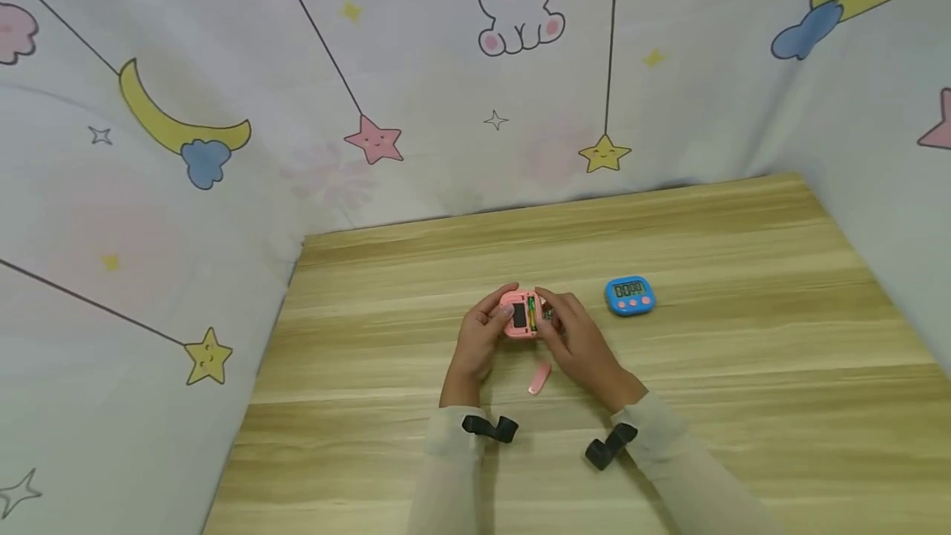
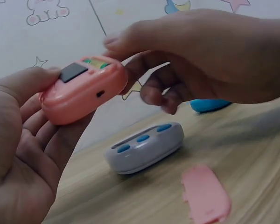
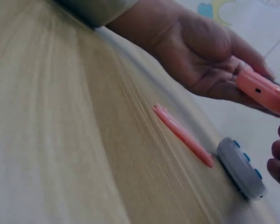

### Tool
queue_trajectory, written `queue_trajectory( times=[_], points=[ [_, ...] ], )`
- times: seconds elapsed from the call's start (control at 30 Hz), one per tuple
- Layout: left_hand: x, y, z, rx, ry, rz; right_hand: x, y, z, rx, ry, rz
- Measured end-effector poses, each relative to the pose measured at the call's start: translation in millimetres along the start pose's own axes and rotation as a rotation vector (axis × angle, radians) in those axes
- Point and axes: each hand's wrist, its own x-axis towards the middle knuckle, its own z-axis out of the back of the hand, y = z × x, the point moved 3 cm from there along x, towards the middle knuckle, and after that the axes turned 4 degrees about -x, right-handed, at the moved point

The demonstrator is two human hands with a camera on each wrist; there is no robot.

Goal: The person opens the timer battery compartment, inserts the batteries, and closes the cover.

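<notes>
My left hand (image 1: 478, 341) holds a pink digital timer (image 1: 513, 297) above the table, its thumb on a dark rectangular panel. The timer's battery compartment is uncovered, with a green and yellow battery (image 1: 532, 314) lying in it. At the compartment end, the fingers and thumb of my right hand (image 1: 583, 345) are around the timer's edge; its other fingers are curled loosely below. A pink battery cover (image 1: 540, 378) lies on the table beneath my hands. Beyond it sits a grey-white timer (image 2: 144, 147) with blue buttons, mostly hidden by my right hand in the head view.
A blue timer (image 1: 629, 295) with pink buttons lies to the right of my hands, its display lit with digits. The wood-grain table (image 1: 371, 337) meets a printed cloth backdrop (image 1: 446, 106) at its back and sides.
</notes>
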Motion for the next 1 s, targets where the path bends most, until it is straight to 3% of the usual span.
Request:
queue_trajectory(
  times=[0.2, 0.4, 0.5, 0.63, 0.8, 1.0],
  points=[
    [2.6, 1.8, 6.2, -0.058, -0.132, -0.041, -22.6, 5.3, 5.6, 0.044, 0.044, -0.139],
    [6.6, 1.4, 10.5, -0.068, -0.162, -0.055, -35.3, 9.3, -0.3, -0.166, 0.245, -0.254],
    [6.3, 1.9, 12.0, -0.08, -0.164, -0.047, -34.6, 11.9, -3.6, -0.242, 0.329, -0.252],
    [5.6, 1.1, 11.1, -0.066, -0.184, -0.038, -33.4, 13.9, -2.1, -0.28, 0.373, -0.231],
    [5.1, -0.7, 11.4, -0.047, -0.216, -0.055, -31.4, 15.4, -0.9, -0.263, 0.368, -0.191],
    [5.6, 0.6, 10.0, -0.058, -0.208, -0.05, -33.8, 14.5, -0.9, -0.25, 0.356, -0.18]
  ],
)
